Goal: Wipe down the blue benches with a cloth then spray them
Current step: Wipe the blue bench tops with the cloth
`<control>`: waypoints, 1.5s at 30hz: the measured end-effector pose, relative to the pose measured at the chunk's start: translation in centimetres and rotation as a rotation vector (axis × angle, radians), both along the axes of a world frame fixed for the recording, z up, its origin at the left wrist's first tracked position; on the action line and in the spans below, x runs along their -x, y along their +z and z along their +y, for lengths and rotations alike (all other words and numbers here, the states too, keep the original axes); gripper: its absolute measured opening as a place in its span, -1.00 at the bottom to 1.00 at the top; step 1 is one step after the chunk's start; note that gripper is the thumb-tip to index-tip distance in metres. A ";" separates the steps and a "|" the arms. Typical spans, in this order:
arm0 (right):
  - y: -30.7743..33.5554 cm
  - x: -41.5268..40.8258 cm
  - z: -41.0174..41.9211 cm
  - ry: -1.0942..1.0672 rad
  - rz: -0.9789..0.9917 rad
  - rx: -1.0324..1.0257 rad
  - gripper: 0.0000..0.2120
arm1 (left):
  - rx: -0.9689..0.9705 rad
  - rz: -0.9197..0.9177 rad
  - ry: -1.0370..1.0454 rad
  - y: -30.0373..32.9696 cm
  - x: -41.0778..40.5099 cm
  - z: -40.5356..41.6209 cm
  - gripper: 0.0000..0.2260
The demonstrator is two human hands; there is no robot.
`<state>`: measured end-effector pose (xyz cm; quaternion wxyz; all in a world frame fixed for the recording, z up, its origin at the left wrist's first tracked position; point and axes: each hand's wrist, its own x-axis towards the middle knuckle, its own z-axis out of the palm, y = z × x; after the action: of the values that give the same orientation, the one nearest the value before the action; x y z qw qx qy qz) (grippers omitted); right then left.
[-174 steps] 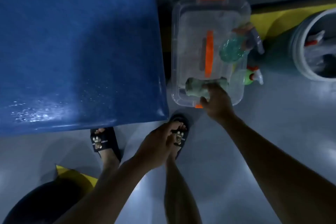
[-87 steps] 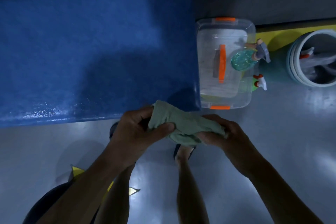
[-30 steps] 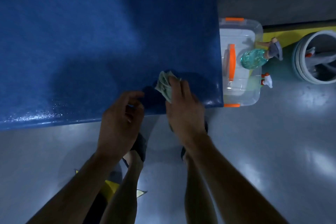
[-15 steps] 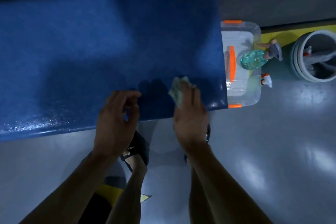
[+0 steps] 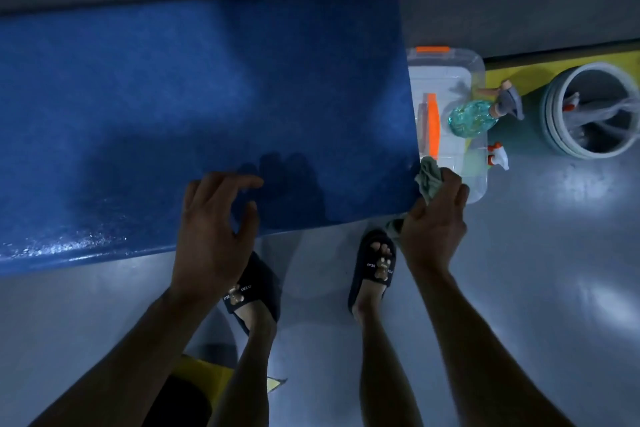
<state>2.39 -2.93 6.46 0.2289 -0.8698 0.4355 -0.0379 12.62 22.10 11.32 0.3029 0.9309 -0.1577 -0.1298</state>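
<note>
The blue bench [image 5: 194, 107] fills the upper left; its near edge glistens wet at the left. My right hand [image 5: 434, 222] grips a bunched pale green cloth [image 5: 428, 180] at the bench's near right corner. My left hand [image 5: 214, 225] hovers over the bench's near edge, fingers loosely curled, holding nothing. A teal spray bottle [image 5: 472, 118] with a grey trigger lies on the clear box to the right. A second spray bottle's white and red trigger [image 5: 498, 158] shows beside the box.
A clear plastic box [image 5: 450, 80] with orange handle and clips stands against the bench's right end. A grey bucket [image 5: 554, 121] holding mop strands is at far right. My feet in dark slippers [image 5: 375, 263] stand on the shiny grey floor below the bench.
My right hand has slid the cloth rightward along the bench to its right corner. My left hand stayed near the front edge, shifting slightly.
</note>
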 end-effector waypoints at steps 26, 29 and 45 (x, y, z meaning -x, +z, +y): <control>1.2 -4.6 -0.4 -0.036 0.127 0.125 -0.62 | 0.096 0.029 0.065 0.7 0.9 0.6 -0.75; 1.0 -5.3 2.8 0.061 0.100 0.205 -0.58 | 0.102 0.036 0.051 0.6 0.9 0.7 -0.74; 2.9 -5.3 0.4 0.246 0.174 0.214 -0.48 | 0.133 0.028 0.011 1.2 -1.9 4.2 -0.76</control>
<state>7.74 -2.58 9.31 0.0996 -0.9359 0.3374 0.0198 14.55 26.28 12.56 0.3670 0.9076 -0.1569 -0.1304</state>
